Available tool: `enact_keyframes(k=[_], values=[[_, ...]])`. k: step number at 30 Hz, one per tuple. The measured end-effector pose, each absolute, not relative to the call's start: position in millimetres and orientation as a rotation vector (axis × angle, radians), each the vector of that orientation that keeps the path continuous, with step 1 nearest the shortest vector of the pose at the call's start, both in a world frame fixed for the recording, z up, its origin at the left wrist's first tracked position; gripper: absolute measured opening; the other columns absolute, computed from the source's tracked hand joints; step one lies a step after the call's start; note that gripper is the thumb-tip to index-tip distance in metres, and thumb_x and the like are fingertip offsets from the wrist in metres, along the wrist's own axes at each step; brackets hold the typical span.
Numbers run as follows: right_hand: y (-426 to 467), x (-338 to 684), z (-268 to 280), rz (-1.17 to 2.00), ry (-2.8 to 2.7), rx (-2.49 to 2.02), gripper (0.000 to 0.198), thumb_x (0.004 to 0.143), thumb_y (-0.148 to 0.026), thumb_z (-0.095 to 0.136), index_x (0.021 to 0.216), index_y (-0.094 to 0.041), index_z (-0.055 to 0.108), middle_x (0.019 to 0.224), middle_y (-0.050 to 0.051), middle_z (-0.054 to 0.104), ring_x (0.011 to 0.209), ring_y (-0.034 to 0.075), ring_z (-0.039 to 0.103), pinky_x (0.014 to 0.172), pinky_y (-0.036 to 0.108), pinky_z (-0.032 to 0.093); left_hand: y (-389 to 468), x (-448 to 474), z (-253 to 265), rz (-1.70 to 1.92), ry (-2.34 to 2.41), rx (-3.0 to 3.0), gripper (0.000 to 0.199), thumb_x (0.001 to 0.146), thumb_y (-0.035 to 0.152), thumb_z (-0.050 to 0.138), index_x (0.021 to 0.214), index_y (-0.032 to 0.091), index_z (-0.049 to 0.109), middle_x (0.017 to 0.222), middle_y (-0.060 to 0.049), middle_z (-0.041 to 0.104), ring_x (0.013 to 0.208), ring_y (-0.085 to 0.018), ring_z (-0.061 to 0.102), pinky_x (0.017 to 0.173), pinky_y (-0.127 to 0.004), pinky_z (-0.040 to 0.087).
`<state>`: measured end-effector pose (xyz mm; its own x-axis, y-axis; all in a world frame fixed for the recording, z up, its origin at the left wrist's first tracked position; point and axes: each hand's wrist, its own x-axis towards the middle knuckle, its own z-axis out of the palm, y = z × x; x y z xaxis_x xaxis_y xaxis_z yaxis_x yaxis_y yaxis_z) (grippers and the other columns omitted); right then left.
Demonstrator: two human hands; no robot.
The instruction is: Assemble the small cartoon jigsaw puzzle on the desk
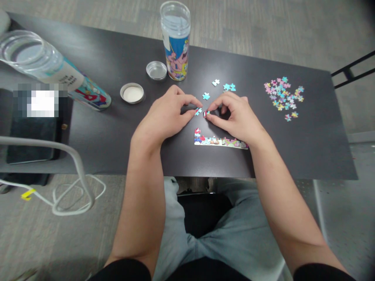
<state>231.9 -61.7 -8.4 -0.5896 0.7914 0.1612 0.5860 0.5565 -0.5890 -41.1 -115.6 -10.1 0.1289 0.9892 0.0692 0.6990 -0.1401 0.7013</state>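
Note:
My left hand [172, 113] pinches a light-blue jigsaw puzzle piece [199, 111] between thumb and fingertips. Just to its right, my right hand [234, 115] has a red-and-white puzzle piece [205, 114] in its fingers, a small gap apart from the blue one. Below both hands lies a joined strip of puzzle [218, 141], with a taller corner at its left end; my right wrist covers its right end. Beyond my fingers are a loose blue piece [206, 96], a pale piece [216, 82] and a blue cluster [229, 87], partly behind my right hand.
A heap of loose pieces [284, 93] lies on the dark table [316, 148] at right. One clear tube [177, 43] stands at the back; another [58, 70] is at left. Two round lids [156, 70] sit between them. A black device [32, 132] and white cable [67, 150] are far left.

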Motion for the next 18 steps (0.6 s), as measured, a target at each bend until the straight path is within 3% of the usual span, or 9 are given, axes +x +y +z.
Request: enact_keyframes(k=[4,9,14,18], values=[[-65,230,-5,0.884,-2.313,-1.152,0.009,0.112,-0.041,0.089,0.114,-0.033,0.086,0.104,0.005,0.089,0.090,0.031,0.074,0.102,0.054,0.060,-114,-44,-7,0.759,1.618,1.881,0.024,0.113,0.028,0.078,0.127,0.032,0.098,0.128,-0.008,0.077,0.117,-0.029,0.076,0.123,-0.050,0.064],[-70,230,-7,1.088,-2.195,-1.063,0.016,0.113,-0.048,0.090,0.118,-0.034,0.091,0.109,0.005,0.093,0.083,0.029,0.071,0.080,0.048,0.058,-113,-43,-1,0.785,1.649,1.810,0.015,0.110,0.027,0.080,0.113,0.032,0.093,0.121,-0.007,0.081,0.111,-0.029,0.076,0.109,-0.047,0.065],[-73,225,-8,1.193,-2.145,-0.972,0.015,0.111,-0.046,0.093,0.116,-0.031,0.092,0.102,0.001,0.092,0.076,0.024,0.069,0.073,0.043,0.052,-114,-39,1,0.787,1.662,1.781,0.011,0.104,0.025,0.087,0.110,0.033,0.090,0.119,-0.006,0.083,0.107,-0.029,0.075,0.100,-0.046,0.064],[-76,220,-6,1.216,-2.203,-0.975,0.019,0.109,-0.049,0.094,0.115,-0.031,0.092,0.098,0.002,0.091,0.076,0.025,0.071,0.073,0.043,0.055,-115,-39,2,0.762,1.669,1.795,0.012,0.104,0.024,0.086,0.111,0.033,0.091,0.121,-0.006,0.083,0.103,-0.027,0.074,0.099,-0.046,0.063]])
